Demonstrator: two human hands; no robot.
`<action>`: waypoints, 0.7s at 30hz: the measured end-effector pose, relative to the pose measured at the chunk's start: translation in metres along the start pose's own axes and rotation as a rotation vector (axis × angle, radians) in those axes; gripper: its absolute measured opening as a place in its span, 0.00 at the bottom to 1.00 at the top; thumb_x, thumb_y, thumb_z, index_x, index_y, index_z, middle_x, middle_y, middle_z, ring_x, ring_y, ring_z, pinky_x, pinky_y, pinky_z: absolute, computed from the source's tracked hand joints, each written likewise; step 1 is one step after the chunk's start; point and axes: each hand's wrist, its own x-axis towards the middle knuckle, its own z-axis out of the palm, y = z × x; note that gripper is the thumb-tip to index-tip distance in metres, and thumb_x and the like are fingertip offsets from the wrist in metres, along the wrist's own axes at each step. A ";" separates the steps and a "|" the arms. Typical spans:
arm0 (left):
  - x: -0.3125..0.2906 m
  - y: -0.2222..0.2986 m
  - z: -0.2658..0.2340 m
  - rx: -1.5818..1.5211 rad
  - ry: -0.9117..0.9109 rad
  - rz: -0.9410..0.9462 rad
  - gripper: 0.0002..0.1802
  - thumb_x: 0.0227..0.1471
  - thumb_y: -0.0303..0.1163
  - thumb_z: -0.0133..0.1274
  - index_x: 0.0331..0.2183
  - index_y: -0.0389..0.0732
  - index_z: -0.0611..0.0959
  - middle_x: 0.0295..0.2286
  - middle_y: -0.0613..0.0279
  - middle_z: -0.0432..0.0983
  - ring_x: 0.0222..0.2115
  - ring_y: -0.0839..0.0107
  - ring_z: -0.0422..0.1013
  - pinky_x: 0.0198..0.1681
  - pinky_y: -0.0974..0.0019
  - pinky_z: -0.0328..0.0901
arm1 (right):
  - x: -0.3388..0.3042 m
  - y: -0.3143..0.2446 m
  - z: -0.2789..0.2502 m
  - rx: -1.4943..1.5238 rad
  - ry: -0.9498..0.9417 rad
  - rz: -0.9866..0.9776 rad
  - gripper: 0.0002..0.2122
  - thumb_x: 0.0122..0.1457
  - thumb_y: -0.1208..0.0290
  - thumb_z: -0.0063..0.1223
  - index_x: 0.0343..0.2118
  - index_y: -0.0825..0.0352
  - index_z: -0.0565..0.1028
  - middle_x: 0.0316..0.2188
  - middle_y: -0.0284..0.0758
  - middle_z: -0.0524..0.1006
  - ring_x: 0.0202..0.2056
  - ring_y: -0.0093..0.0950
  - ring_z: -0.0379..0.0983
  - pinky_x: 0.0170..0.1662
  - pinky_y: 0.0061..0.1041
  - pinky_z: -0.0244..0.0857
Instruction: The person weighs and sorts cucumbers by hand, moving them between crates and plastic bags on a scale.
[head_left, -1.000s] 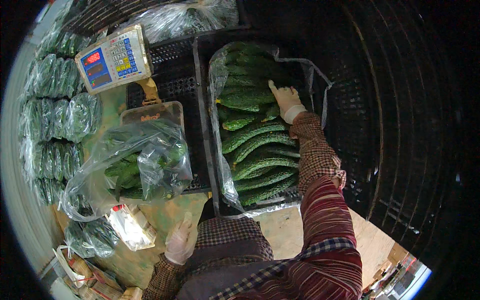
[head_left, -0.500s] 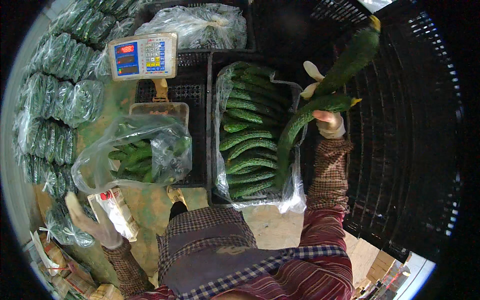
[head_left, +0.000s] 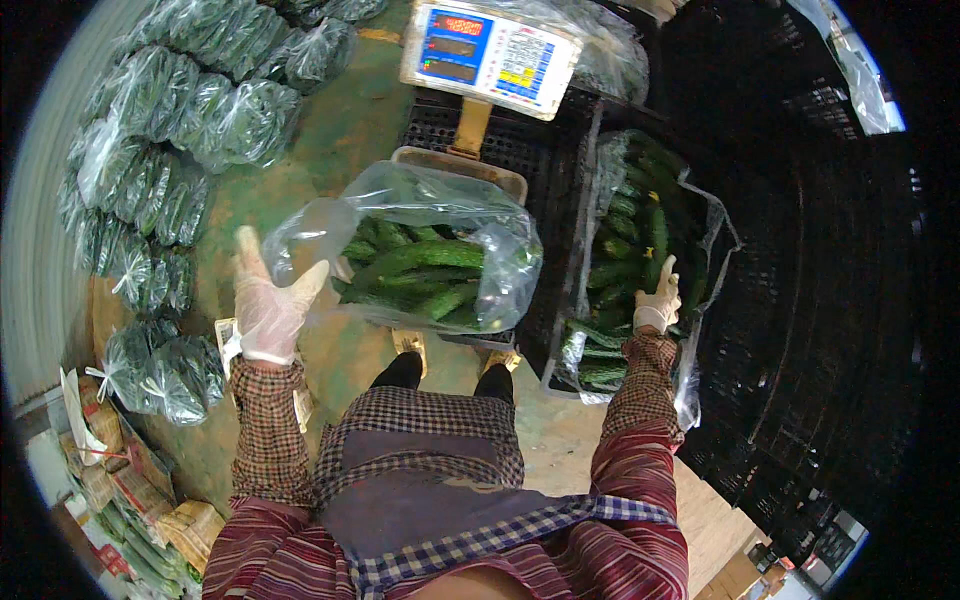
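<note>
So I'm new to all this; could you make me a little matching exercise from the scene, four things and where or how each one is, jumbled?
Things:
1. Left hand
2. Right hand
3. Open clear bag
4. Display unit

Places, colours or states:
A. White, with a blue panel
B. At the cucumbers in the black crate
C. Covering most of the scale's pan
D. Thumb and fingers spread apart, to the left of the bag

Right pairs: 1-D, 2-B, 3-C, 4-A
</note>
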 end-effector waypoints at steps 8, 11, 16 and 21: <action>0.033 0.005 -0.023 -1.183 -0.807 -0.267 0.18 0.46 0.31 0.52 0.41 0.37 0.76 0.16 0.69 0.69 0.16 0.81 0.63 0.24 0.74 0.62 | 0.000 0.003 -0.094 1.014 0.201 -0.521 0.35 0.43 0.85 0.51 0.57 0.61 0.56 0.49 0.41 0.67 0.47 0.31 0.66 0.48 0.31 0.62; 0.040 0.003 -0.029 -1.328 -0.940 -0.255 0.28 0.47 0.32 0.51 0.51 0.36 0.66 0.16 0.70 0.67 0.15 0.80 0.61 0.23 0.73 0.62 | -0.044 -0.067 -0.224 1.629 -0.047 -0.702 0.38 0.45 0.68 0.58 0.59 0.63 0.51 0.43 0.40 0.72 0.35 0.21 0.68 0.37 0.18 0.62; 0.052 -0.006 -0.027 -1.471 -1.045 -0.266 0.31 0.48 0.29 0.46 0.55 0.37 0.59 0.15 0.75 0.60 0.12 0.86 0.54 0.16 0.80 0.53 | -0.122 -0.150 -0.172 1.607 -0.878 -0.708 0.31 0.45 0.49 0.56 0.42 0.74 0.66 0.28 0.33 0.74 0.24 0.22 0.70 0.27 0.22 0.66; 0.071 -0.004 -0.053 -1.447 -1.060 -0.311 0.27 0.47 0.24 0.42 0.52 0.35 0.64 0.11 0.80 0.51 0.09 0.89 0.45 0.12 0.82 0.43 | -0.162 -0.281 -0.075 0.619 -0.873 -1.110 0.19 0.42 0.74 0.55 0.41 0.65 0.68 0.33 0.43 0.74 0.35 0.36 0.71 0.41 0.27 0.65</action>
